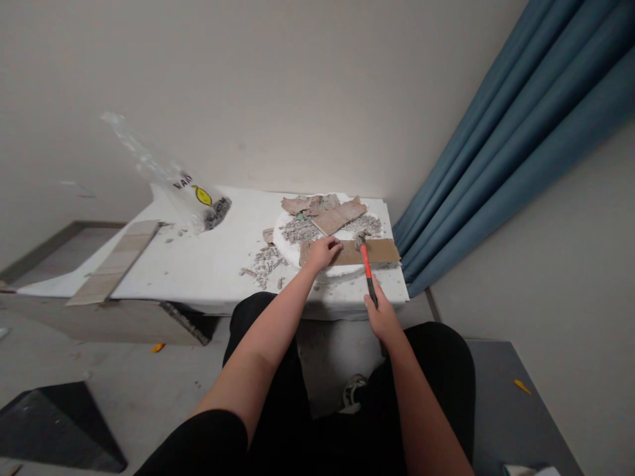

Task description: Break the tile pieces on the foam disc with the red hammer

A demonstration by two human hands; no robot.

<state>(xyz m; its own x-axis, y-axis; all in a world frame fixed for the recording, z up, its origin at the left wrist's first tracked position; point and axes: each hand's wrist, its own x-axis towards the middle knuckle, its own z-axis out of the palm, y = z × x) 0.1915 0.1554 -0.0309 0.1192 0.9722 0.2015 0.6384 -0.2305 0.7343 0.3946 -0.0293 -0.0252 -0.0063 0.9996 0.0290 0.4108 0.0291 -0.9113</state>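
A low white slab (208, 264) lies along the foot of the wall and serves as the landmark here. Its left end is partly covered by a long pale plank (115, 263) resting slantwise over the edge, and its underside is lost in shadow. To the right of the slab a blue curtain (501, 132) falls diagonally and is cut off by the top of the frame.

On the right half of the slab sits a round white disc (290, 250), mostly buried under grey rubble (302, 230) and broken tile pieces (337, 215); its full outline cannot be made out. A brown tile strip (380, 251) lies across the disc's near side. The left hand (323, 252) presses flat on the strip's left end, fingers curled over it, hiding that end. The right hand (381, 316), at the slab's near edge, is closed round the handle of a hammer (366, 263) with an orange and black grip; the metal head rests on or just above the strip, and which cannot be told.

Small chips (262, 264) are scattered left of the disc. Farther left a clear plastic bag (188, 192) with a yellow mark leans up from the slab; its upper part is blurred and its print is unreadable.
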